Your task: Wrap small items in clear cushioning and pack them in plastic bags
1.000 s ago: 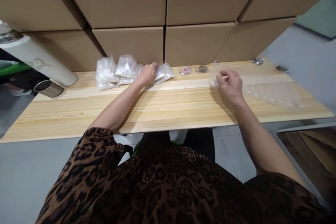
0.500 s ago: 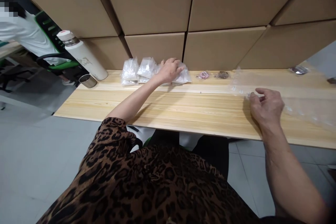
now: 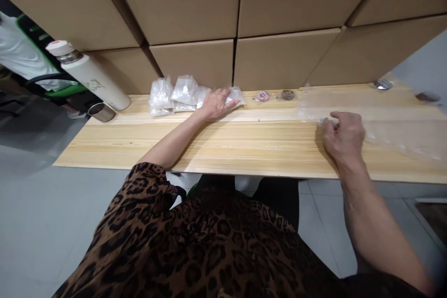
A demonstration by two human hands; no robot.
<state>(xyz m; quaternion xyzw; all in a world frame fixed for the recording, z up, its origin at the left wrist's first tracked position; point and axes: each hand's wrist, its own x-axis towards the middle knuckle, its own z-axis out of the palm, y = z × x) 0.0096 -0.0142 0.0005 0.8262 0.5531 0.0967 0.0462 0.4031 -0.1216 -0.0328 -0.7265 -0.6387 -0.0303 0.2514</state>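
At a pale wooden bench (image 3: pixel 244 144) backed by stacked cardboard boxes (image 3: pixel 195 4), your left hand (image 3: pixel 216 102) lies flat, fingers spread, on small clear bags (image 3: pixel 181 93); your right hand (image 3: pixel 344 136) pinches a transparent sheet (image 3: pixel 384 116) lying on the bench's right side.

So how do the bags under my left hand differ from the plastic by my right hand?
The bags are small, crumpled and piled at the boxes; the plastic sheet is large and spread flat. The left hand rests on the bags; the right hand pinches the sheet's edge. Both are clear plastic.
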